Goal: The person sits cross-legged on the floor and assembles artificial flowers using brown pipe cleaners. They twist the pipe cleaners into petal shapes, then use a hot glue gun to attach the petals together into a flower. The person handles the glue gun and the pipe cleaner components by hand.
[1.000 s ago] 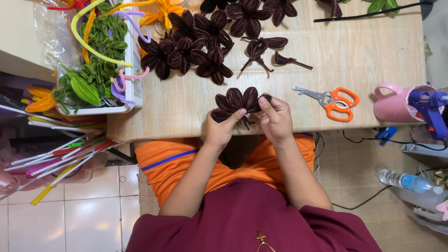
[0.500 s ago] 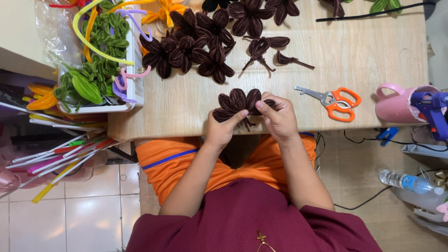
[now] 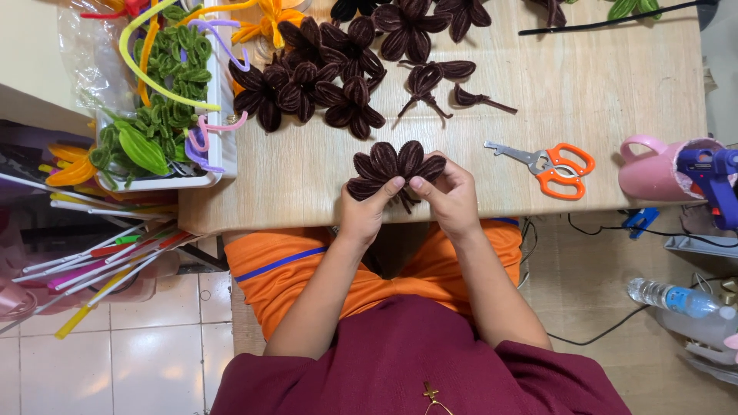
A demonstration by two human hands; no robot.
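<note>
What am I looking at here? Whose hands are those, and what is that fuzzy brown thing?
The camera sits on a person's head and looks straight down, so you see their own arms and lap from above. The left hand and the right hand together hold a brown flower made of fuzzy bent wire, at the near edge of a wooden table. More brown flowers lie in a heap farther back. To the right lie orange scissors, and past them stands a pink cup with a blue glue gun in it. On the left, a white tray holds green fuzzy wire leaves. A water bottle lies on the floor.
</note>
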